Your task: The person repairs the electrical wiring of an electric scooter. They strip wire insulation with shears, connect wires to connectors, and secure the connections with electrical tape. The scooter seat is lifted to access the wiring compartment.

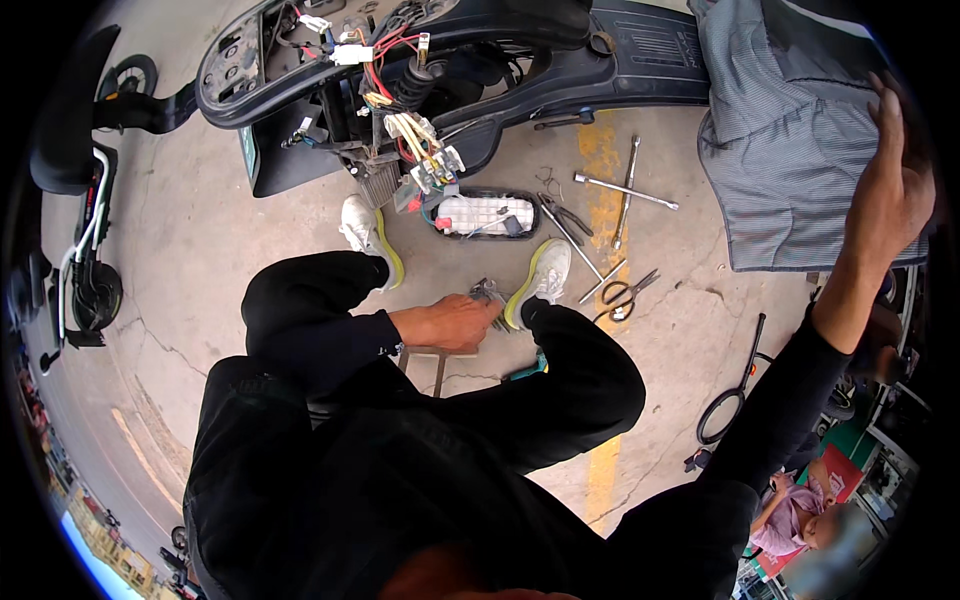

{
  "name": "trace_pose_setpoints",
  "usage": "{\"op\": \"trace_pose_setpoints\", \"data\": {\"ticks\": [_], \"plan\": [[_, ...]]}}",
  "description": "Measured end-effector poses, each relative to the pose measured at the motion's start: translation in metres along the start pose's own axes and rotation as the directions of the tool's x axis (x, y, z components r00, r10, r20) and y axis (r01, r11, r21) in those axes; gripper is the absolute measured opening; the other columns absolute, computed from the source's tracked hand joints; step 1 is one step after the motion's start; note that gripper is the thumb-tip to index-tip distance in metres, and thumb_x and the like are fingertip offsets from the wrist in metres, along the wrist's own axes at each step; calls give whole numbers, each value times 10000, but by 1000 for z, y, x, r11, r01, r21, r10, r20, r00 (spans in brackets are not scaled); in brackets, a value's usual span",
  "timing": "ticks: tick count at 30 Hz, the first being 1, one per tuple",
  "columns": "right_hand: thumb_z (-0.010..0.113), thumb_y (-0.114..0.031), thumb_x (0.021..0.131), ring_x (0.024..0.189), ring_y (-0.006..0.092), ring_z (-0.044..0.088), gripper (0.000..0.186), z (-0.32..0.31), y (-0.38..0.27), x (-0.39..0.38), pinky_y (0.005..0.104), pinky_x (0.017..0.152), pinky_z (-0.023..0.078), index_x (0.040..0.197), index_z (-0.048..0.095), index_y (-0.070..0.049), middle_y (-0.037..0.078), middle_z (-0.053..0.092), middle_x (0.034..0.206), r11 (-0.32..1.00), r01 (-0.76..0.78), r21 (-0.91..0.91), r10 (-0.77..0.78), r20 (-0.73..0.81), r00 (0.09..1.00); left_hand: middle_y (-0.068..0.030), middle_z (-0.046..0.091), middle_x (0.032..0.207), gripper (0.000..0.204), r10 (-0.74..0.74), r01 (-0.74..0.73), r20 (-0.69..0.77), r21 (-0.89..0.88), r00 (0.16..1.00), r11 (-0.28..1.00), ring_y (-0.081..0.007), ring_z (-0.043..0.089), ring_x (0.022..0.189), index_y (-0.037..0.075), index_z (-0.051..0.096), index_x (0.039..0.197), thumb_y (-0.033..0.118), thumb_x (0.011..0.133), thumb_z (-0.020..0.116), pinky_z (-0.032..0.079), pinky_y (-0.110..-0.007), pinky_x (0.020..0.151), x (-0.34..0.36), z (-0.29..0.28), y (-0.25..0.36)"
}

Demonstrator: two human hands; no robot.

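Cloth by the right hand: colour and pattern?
The cloth is mostly grey with fine stripes; best in the head view.

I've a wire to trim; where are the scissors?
Right of centre in the head view, the scissors lie on the concrete floor, just right of the T-handle wrench.

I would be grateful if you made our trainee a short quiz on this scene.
1. True or false: the left hand grips the scissors.
2. Multiple choice: which hand appears in front of the gray cover in the picture? A) left B) right C) both
3. Missing word: the cross wrench lies partly across the ___ stripe.

Key:
1. False; it is beside the right shoe.
2. B; the right hand does.
3. Yellow.
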State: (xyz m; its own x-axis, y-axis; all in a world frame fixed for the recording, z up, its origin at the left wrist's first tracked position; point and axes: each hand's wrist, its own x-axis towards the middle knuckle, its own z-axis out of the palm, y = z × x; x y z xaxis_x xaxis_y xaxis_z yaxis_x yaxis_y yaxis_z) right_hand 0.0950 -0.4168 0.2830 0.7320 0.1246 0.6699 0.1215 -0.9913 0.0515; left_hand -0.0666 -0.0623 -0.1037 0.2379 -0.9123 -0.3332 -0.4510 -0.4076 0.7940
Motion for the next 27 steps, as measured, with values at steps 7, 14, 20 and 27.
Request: {"op": "trace_pose_setpoints", "data": {"ticks": [7,14,20,27], "plan": [[626,-166,997,901,151,668,465,60,-127,-186,251,752,515,1355,479,91,143,696,1033,149,-637,756,572,460,679,-110,638,970,307,-694,381,38,-856,719,349,-210,687,808,18,572,1204,150,933,632,557,-352,689,58,27,-113],[631,-221,977,837,207,679,406,103,-144,-229,320,755,523,1225,600,99,171,719,957,425,-727,539,333,654,679,-196,653,1253,506,-890,227,-209,-920,405,320,-317,644,1158,-40,555,1317,349,994,575,556,-428,877,89,16,-97],[597,-166,952,988,393,686,284,124,-182,-205,447,842,528,1159,668,16,231,711,1081,678,-587,441,185,671,718,-228,708,995,351,-460,388,-242,-292,854,874,-409,681,935,-2,680,1096,299,933,597,532,-476,844,0,44,-58],[644,-191,923,989,342,681,369,213,-195,-253,409,871,520,1200,636,52,223,707,1084,633,-586,505,-46,781,623,-257,675,879,259,-271,345,-667,-24,693,938,-457,652,844,-16,524,1086,110,901,654,507,-534,713,-76,-72,55]]}}
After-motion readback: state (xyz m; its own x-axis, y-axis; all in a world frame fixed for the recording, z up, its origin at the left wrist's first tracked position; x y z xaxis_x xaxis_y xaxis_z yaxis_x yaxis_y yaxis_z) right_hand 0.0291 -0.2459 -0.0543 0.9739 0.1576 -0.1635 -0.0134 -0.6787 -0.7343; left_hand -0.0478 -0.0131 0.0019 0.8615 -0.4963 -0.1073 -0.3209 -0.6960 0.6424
